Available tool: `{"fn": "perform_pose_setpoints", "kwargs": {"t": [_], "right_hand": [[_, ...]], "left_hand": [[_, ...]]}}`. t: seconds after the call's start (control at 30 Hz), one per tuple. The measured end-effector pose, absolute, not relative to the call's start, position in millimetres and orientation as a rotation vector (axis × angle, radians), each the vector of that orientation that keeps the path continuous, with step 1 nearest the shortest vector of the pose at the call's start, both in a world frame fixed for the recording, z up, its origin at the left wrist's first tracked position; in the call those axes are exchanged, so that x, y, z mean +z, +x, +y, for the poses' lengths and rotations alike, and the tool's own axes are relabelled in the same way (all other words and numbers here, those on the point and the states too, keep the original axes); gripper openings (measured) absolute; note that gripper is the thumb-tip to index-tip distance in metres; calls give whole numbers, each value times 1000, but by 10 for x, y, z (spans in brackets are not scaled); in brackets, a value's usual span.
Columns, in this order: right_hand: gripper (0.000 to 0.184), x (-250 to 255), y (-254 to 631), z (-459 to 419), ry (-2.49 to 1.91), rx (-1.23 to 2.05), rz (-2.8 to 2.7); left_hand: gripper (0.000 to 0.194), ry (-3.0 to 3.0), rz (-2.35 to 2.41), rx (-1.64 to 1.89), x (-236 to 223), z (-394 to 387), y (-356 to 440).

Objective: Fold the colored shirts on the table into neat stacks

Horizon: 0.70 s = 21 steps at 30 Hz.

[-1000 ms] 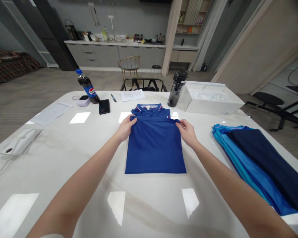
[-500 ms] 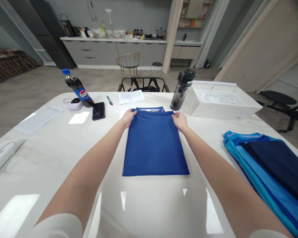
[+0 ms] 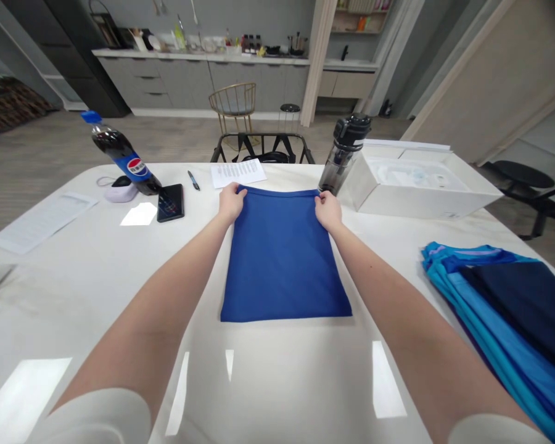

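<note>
A blue shirt, folded into a near-square, lies in front of me on the white table. My left hand pinches its far left corner between thumb and fingers. At the far right corner, my right hand grips the cloth the same way, close to the base of a dark clear water bottle. The far edge between both hands sags slightly, and the collar is hidden beneath or behind it. The near edge rests flat on the table.
Folded blue and navy clothes are piled at right, below an open white box. Leftward are a cola bottle, a phone, a lilac case, a pen and paper sheets.
The held far edge has risen and moved slightly away from me, covering the collar that showed behind it. Both hands keep their grip. The view has shifted a little.
</note>
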State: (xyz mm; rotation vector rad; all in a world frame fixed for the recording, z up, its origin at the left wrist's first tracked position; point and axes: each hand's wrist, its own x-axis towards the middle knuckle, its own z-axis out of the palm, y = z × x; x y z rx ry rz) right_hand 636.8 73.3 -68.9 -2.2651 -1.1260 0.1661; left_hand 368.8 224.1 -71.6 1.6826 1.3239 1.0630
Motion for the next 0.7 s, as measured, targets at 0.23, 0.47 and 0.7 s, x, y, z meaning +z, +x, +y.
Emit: {"fn": "perform_pose_setpoints", "kwargs": {"t": [0.23, 0.47, 0.7], "right_hand": [[52, -526, 5846, 667, -2209, -96, -1432], [59, -780, 5563, 631, -2399, 236, -1730], [66, -766, 5472, 506, -2520, 210, -1592]], "left_hand": [[44, 2108, 1035, 1062, -628, 1617, 3979], [54, 2248, 1208, 577, -973, 1361, 4004], [56, 2366, 1388, 514, -912, 1186, 4064]]}}
